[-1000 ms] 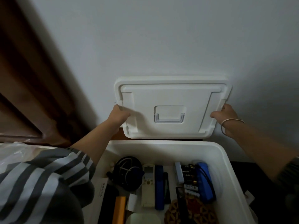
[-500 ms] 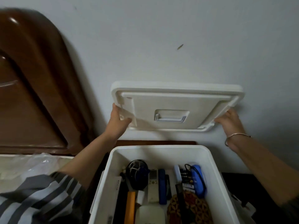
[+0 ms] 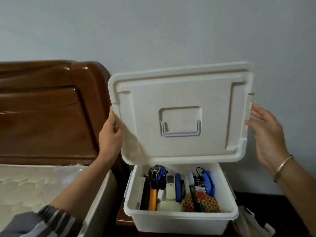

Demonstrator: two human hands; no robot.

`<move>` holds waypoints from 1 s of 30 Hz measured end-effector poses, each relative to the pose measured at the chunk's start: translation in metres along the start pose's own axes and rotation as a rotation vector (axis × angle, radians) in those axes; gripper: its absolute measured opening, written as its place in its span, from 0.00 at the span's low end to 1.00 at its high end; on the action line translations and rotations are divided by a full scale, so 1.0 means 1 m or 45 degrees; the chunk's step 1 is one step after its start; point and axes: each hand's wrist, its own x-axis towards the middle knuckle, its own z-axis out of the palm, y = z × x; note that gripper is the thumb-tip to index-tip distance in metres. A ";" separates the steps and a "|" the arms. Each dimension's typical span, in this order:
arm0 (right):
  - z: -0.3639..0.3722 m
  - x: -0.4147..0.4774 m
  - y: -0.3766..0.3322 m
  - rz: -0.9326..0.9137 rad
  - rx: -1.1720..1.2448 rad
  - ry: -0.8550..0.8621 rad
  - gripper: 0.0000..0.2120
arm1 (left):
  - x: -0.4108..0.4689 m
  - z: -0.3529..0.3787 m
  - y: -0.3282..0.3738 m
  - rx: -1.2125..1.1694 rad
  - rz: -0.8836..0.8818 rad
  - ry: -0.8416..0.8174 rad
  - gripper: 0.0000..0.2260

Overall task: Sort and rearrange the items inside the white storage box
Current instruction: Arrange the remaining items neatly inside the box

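Note:
The white storage box [image 3: 179,218] stands open below me, packed with several items: a white remote [image 3: 170,187], a blue case [image 3: 178,187], a blue cabled gadget [image 3: 209,183], an orange bar [image 3: 152,200], a patterned woven pouch [image 3: 205,202] and a black cable bundle [image 3: 156,173]. Its white lid [image 3: 181,115] is lifted above the box, handle side facing me. My left hand [image 3: 110,134] grips the lid's left edge. My right hand [image 3: 266,135] has straight fingers against the lid's right edge.
A brown wooden headboard [image 3: 46,113] and a mattress under clear plastic [image 3: 34,185] lie to the left. A grey wall [image 3: 171,31] stands behind. The box sits on a dark wooden stand [image 3: 123,218], with dark floor and a white bag [image 3: 253,224] at right.
The lid has come up and tilted toward me, away from the wall. My right hand's fingers have straightened at the lid's edge. The view has pulled back.

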 end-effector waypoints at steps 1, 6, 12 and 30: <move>-0.004 -0.006 0.001 0.012 -0.016 -0.027 0.19 | -0.008 -0.004 -0.001 0.042 -0.028 0.023 0.28; -0.022 -0.043 0.019 0.244 -0.085 -0.085 0.17 | -0.045 -0.015 -0.023 0.035 -0.266 -0.012 0.14; -0.031 -0.080 0.073 0.497 -0.328 -0.201 0.14 | -0.077 0.000 -0.076 -0.016 -0.464 -0.273 0.13; -0.005 -0.066 0.169 0.676 -1.032 -0.199 0.24 | -0.075 0.059 -0.172 0.290 -0.674 -0.505 0.07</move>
